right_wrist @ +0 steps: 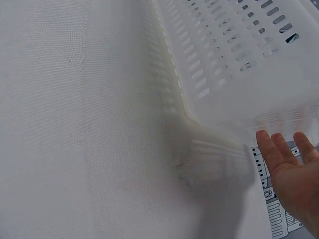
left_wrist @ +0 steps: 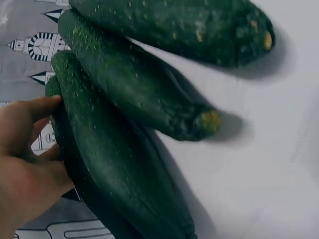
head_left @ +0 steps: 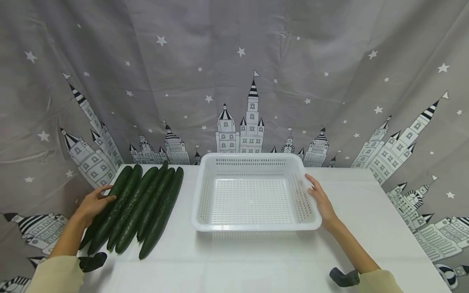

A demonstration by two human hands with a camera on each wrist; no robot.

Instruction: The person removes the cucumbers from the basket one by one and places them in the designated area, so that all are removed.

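Several long dark green cucumbers [head_left: 166, 207] lie side by side, slanting, at the left of the white table. My left hand [head_left: 94, 203] is at the outer side of the leftmost cucumber [left_wrist: 64, 134], a fingertip touching its edge in the left wrist view; the other fingertips there are partly hidden. An upright white plastic basket [head_left: 254, 227] with slotted walls stands mid-table with nothing in it. My right hand [head_left: 322, 202] is at the basket's right side, its straight fingers [right_wrist: 271, 149] right at the wall in the right wrist view.
The white tablecloth [head_left: 234, 264] covers the table. Behind and around it hangs a grey curtain [head_left: 234, 81] printed with castles and stars. A dark wrist-worn piece [head_left: 344, 277] sits at my right sleeve, another [head_left: 93, 262] at the left.
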